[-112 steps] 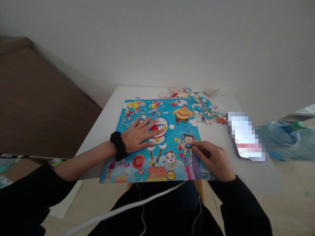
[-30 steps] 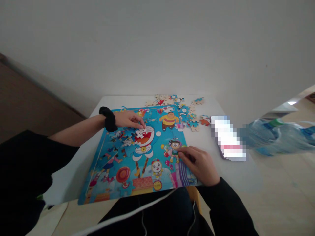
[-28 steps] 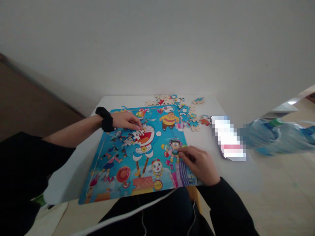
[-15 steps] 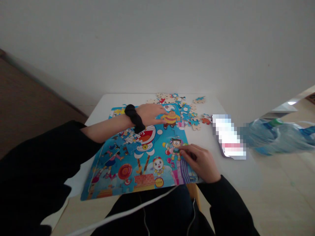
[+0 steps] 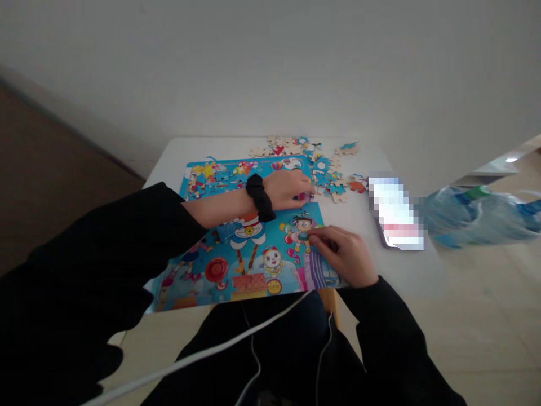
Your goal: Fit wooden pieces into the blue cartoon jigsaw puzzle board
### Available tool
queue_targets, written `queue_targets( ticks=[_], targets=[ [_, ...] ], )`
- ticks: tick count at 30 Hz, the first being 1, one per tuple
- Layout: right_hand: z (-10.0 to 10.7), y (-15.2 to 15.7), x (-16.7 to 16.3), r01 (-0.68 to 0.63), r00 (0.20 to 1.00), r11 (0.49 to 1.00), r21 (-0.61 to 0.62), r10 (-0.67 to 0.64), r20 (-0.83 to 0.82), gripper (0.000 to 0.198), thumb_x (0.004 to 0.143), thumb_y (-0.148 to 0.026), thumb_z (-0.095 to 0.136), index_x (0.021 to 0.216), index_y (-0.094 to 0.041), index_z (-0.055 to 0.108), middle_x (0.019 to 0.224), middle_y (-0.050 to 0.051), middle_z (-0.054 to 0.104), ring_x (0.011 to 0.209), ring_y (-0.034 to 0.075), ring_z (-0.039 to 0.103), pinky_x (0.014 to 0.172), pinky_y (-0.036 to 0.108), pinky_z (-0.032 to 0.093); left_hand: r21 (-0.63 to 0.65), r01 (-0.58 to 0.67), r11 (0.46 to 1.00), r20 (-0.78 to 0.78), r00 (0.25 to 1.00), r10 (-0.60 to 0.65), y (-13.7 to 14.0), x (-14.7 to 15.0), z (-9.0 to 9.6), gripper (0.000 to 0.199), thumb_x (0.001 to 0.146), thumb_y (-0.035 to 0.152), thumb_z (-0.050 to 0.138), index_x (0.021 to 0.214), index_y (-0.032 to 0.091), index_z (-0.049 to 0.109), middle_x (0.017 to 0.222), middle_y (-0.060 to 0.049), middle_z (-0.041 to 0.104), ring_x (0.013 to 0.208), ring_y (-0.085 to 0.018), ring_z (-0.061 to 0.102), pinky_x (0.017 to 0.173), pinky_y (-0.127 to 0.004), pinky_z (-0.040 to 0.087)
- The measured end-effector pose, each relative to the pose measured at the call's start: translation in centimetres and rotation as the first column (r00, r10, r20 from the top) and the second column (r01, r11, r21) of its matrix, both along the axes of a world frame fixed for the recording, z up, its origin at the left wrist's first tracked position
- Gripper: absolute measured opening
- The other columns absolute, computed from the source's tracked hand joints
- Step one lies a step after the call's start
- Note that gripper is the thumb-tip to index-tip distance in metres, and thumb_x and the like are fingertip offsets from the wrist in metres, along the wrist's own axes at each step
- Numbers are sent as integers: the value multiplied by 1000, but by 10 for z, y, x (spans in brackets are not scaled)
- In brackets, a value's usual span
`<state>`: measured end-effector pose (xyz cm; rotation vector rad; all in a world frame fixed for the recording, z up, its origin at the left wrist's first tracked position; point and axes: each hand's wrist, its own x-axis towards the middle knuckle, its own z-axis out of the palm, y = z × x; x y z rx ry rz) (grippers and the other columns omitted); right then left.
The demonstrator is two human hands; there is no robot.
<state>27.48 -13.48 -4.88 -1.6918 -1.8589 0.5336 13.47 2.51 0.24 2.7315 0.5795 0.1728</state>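
Note:
A blue cartoon jigsaw puzzle (image 5: 253, 256) lies on a board, partly put together. My left hand (image 5: 289, 189), with a black scrunchie (image 5: 260, 197) at its wrist, reaches across the board to its upper right part. Its fingers curl downward there, and whatever lies under them is hidden. My right hand (image 5: 353, 254) rests on the puzzle's lower right side. Its thumb and index finger are pinched together beside the printed figure in glasses (image 5: 303, 225); anything between them is too small to make out. Loose puzzle pieces (image 5: 323, 172) lie just beyond the board's upper right corner.
The white table (image 5: 169, 158) stands against a grey wall. A phone (image 5: 397, 217) with a lit, blurred screen lies to the right, near a clear plastic bag (image 5: 486, 217). A white cable (image 5: 228, 341) crosses in front of my lap. More loose pieces (image 5: 209, 180) cover the board's upper left.
My left hand has slid to the right, and its spread fingers have curled, uncovering the board's upper left. My right hand keeps its place on the puzzle. The whole view has shifted slightly.

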Motion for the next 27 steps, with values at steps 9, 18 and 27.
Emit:
queue_targets(
  ticks=[9, 18, 27],
  targets=[
    [-1, 1, 0, 5, 1000, 1000, 18, -5, 11, 27, 86, -34, 46, 95, -22, 67, 74, 1, 64, 60, 10, 53, 56, 24, 37, -37, 159, 987, 42, 987, -157, -101, -62, -14, 16, 85, 26, 54, 94, 18, 64, 98, -3, 65, 88, -13, 59, 77, -22, 43],
    [-1, 1, 0, 5, 1000, 1000, 27, -5, 18, 25, 86, -32, 47, 96, -21, 67, 73, 1, 63, 60, 10, 52, 56, 23, 37, 116, 102, 988, 50, 993, -108, -125, -45, -30, 23, 89, 31, 48, 90, 15, 63, 96, -4, 63, 86, -17, 57, 76, -28, 44],
    [0, 0, 1, 1, 1000, 1000, 27, -1, 11, 27, 86, -33, 46, 98, -22, 67, 74, 1, 64, 59, 9, 52, 55, 23, 36, 249, 93, 964, 82, 990, -117, -129, -53, -34, 22, 91, 27, 45, 98, 18, 64, 91, -4, 62, 83, -16, 55, 72, -29, 44]
  ],
)
